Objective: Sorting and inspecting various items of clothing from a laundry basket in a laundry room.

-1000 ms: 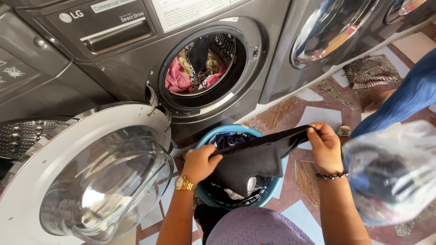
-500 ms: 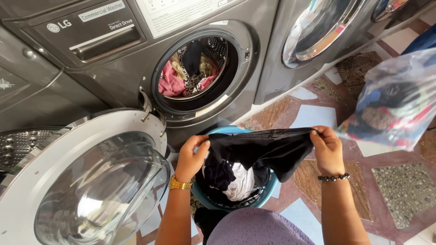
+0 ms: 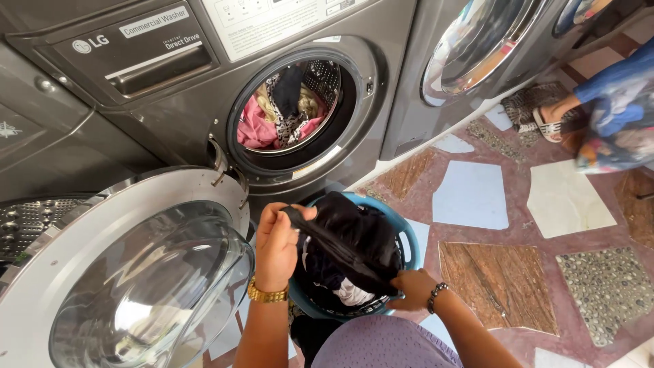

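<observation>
Washer (image 3: pixel 204 75) filled the upper left of the frame; its round door (image 3: pixel 129 266) hung open at lower left, and the drum (image 3: pixel 286 102) already held pink and patterned laundry. Blue basket (image 3: pixel 407 235) sat on the floor, centre, just below the drum opening. Step in hand, as judged: sorting out one dark garment (image 3: pixel 340 249) above the basket. Left hand (image 3: pixel 276 245) was closed around its upper end; right hand (image 3: pixel 412 289) was closed on the lower end at the basket rim. Next move would call for lifting it clear of the door. Another person's sandalled foot (image 3: pixel 548 123) stood at upper right, well apart.
</observation>
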